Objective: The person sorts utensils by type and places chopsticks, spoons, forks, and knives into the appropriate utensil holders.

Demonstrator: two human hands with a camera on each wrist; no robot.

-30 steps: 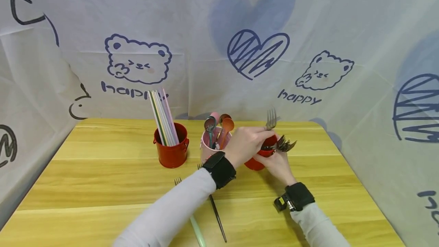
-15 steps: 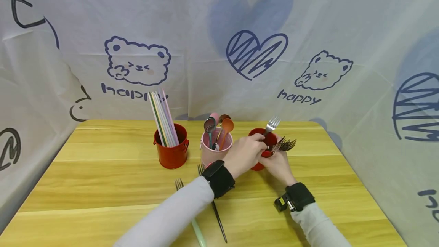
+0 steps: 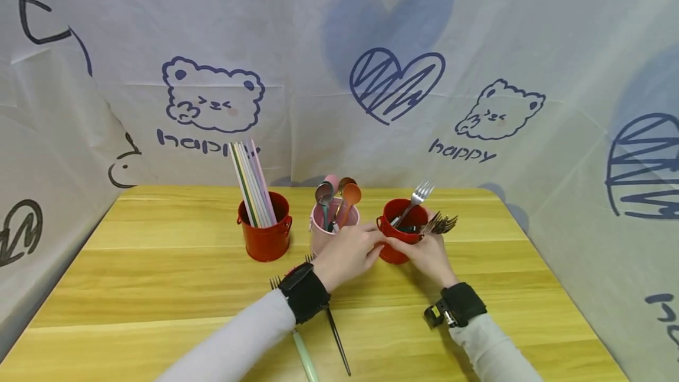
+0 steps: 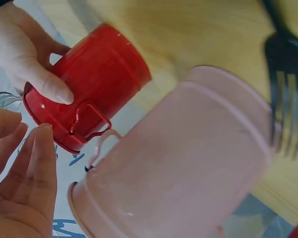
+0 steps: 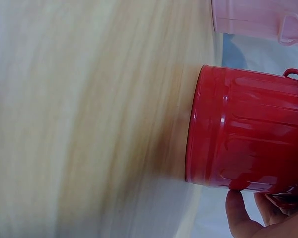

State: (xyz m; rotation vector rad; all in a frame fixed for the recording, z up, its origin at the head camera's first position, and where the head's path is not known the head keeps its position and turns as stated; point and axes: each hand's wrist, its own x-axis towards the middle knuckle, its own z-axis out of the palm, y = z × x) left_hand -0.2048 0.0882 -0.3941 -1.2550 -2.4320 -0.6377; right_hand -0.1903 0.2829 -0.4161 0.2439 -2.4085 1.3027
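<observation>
My right hand [image 3: 431, 258] grips the right-hand red bucket [image 3: 394, 252], thumb across its front near the rim. In the right wrist view, fingertips press the side of this red bucket [image 5: 258, 129], which stands upright on the table. Inside it, a silver fork [image 3: 421, 193] leans to the right with its tines up. Several darker forks [image 3: 439, 224] tilt out over its right rim, above my right hand. My left hand [image 3: 350, 255] is beside its left rim and handle, fingers loosely bent and holding nothing. The left wrist view shows those bare fingers [image 4: 42, 158] close to the rim.
Beside my left hand stands a pink bucket [image 3: 320, 240] with several spoons [image 3: 351, 195]. A second red bucket [image 3: 267, 243] farther left holds long straws [image 3: 254, 190]. Under my left forearm lie a black-handled fork [image 3: 337, 341] and a green-handled fork [image 3: 304, 355].
My left hand has let go of the silver fork, which now leans in the right-hand red bucket, and has drawn back left and down. My right hand stays on the bucket.
</observation>
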